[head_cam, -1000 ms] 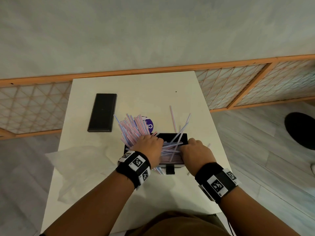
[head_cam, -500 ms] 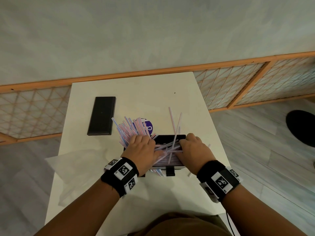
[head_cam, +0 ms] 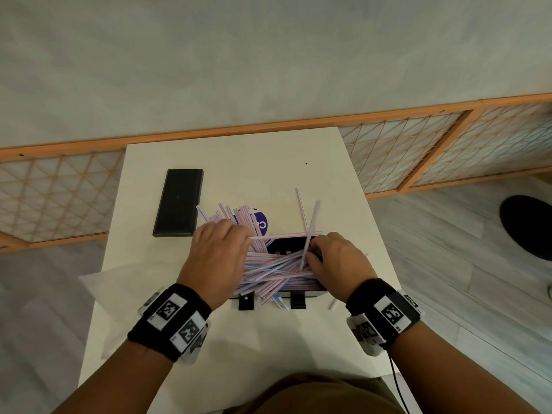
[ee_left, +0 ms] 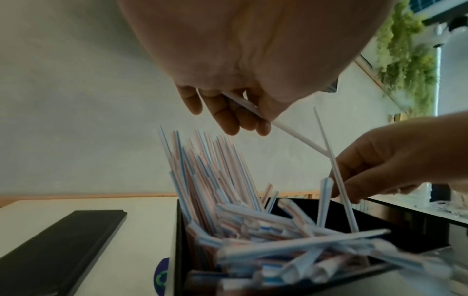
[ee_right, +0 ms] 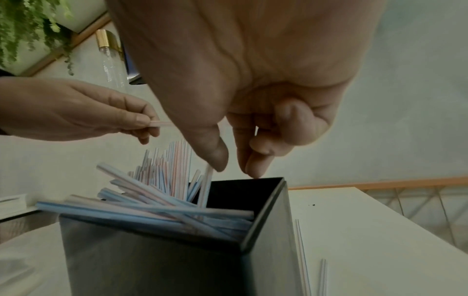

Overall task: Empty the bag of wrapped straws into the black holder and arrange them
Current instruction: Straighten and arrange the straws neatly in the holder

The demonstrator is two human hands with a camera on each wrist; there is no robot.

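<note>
Your left hand [head_cam: 218,258] pinches one wrapped straw [head_cam: 279,236] between thumb and fingers; the other fingers are loosely curled. This straw lies across the far side of the black holder [ee_right: 266,216], reaching toward your right hand [head_cam: 337,261]. Your right hand has its thumb and forefinger closed on a second straw [ee_left: 336,176], which stands tilted with its lower end inside the holder.

Most of the wrapped straws [head_cam: 277,271] are already in the holder, but not in order. One bundle [ee_left: 210,172] leans up at the left end and sticks out over the rim, and many others lie crossed on top of each other. A few loose straws [ee_right: 302,258] lie on the white table [head_cam: 254,171], just beside the holder's right wall. The empty bag [head_cam: 98,286] lies flat at the table's left edge, so I judge that the emptying is done and the arranging remains.

What could go wrong:
- The two straws you hold cross each other. If you pull them in different directions, they may catch and flick other straws out.
- The leaning bundle is high above the rim. A push from your left wrist could tip it onto the table.
- The crossed pile is springy, I think. If you press it down hard, the thin paper wrappers may crease or tear.
- The straws beside the holder are easy to forget, and one lies near the table's edge.
</note>
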